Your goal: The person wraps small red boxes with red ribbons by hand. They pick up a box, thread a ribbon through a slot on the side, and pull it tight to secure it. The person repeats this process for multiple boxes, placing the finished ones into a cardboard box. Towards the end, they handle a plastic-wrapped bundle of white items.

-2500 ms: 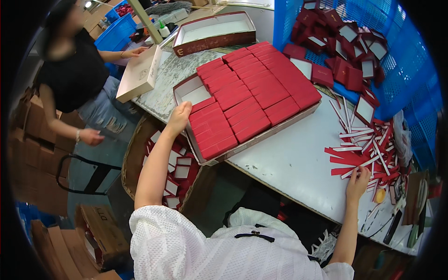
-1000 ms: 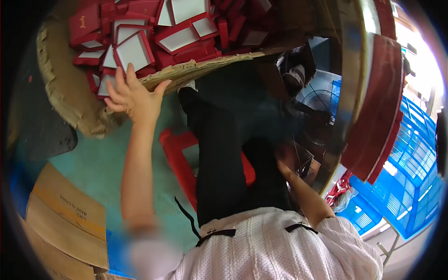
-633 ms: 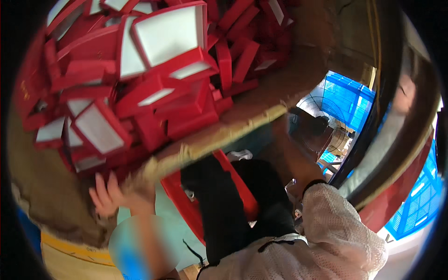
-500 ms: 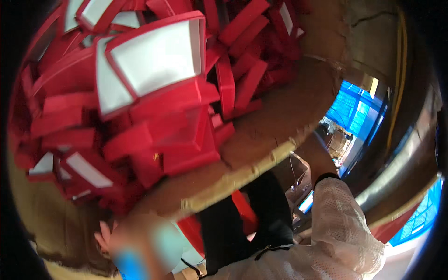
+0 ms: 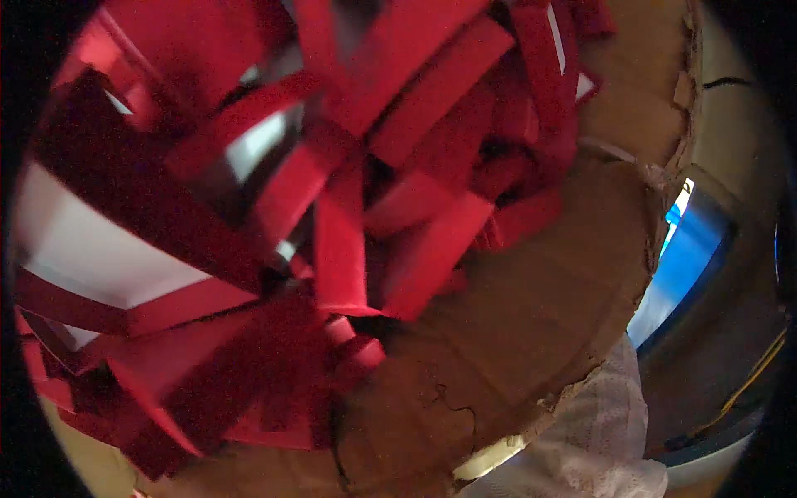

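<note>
A large brown cardboard carton (image 5: 498, 332) is heaped with red box pieces, shaped like shallow lids or trays. One red tray with a white inside (image 5: 91, 241) lies at the left, partly in dark shadow. Narrow red pieces (image 5: 340, 249) stand and lean in the middle of the heap. At the lower right, a pale knitted sleeve (image 5: 598, 423) shows outside the carton wall; my right hand is out of sight. Only a tiny pinkish sliver at the lower left edge may be my left hand, and its fingers cannot be made out.
The carton's near rim (image 5: 490, 459) is worn, and its right edge (image 5: 677, 158) is torn. Beyond the right wall are a bright blue patch (image 5: 685, 266) and a dark curved surface with a yellow strip (image 5: 751, 382).
My view has moved down closer into the carton, so the red pieces look larger. My left hand and my legs, seen before at the bottom, have almost or wholly left the picture.
</note>
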Action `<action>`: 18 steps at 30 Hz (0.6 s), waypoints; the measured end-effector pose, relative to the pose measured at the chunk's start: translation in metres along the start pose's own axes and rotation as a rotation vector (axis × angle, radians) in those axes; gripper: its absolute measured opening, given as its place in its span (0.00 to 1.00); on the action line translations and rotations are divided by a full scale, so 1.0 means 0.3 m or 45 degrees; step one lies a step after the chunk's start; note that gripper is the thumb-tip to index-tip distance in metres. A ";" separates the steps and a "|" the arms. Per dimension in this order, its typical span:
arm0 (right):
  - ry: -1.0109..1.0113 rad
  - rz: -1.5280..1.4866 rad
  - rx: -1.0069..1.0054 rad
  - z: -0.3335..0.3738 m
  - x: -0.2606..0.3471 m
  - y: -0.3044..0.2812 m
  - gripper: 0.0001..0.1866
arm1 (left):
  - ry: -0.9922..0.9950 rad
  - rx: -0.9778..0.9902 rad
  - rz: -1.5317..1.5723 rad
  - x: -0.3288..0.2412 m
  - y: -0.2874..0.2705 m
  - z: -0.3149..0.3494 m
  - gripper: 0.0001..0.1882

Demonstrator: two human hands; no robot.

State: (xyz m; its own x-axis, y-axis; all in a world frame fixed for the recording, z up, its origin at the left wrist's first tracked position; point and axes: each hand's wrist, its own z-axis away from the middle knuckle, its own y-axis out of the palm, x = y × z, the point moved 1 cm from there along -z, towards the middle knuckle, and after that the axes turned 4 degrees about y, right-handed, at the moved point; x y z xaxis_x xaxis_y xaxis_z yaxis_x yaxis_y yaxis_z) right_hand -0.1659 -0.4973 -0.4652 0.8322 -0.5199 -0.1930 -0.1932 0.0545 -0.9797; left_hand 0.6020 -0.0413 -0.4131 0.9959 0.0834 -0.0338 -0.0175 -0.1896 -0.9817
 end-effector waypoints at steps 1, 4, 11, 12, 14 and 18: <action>-0.007 -0.014 -0.008 -0.006 -0.018 -0.007 0.14 | -0.004 0.013 -0.002 -0.019 0.000 0.000 0.19; -0.009 -0.049 -0.038 0.021 -0.076 -0.020 0.13 | -0.024 0.054 0.017 -0.004 0.030 0.006 0.19; 0.034 -0.204 -0.145 0.229 -0.321 -0.075 0.12 | -0.015 0.120 0.146 0.014 0.135 0.023 0.21; 0.058 -0.256 -0.170 0.277 -0.397 -0.079 0.12 | -0.012 0.134 0.187 0.015 0.169 0.026 0.21; 0.526 -0.950 0.007 0.538 -0.279 -0.099 0.11 | 0.032 0.208 0.186 0.105 0.146 -0.043 0.23; 0.604 -1.105 0.154 0.563 -0.412 -0.100 0.11 | 0.062 0.476 0.564 0.264 0.286 0.057 0.26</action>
State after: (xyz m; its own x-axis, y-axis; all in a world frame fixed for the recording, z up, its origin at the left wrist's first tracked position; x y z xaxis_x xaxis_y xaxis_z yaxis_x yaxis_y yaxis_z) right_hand -0.1753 -0.2908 -0.4211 0.3613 -0.7059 0.6093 0.4601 -0.4334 -0.7749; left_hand 0.6777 -0.0344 -0.5033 0.8891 0.0281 -0.4568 -0.4549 0.1631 -0.8755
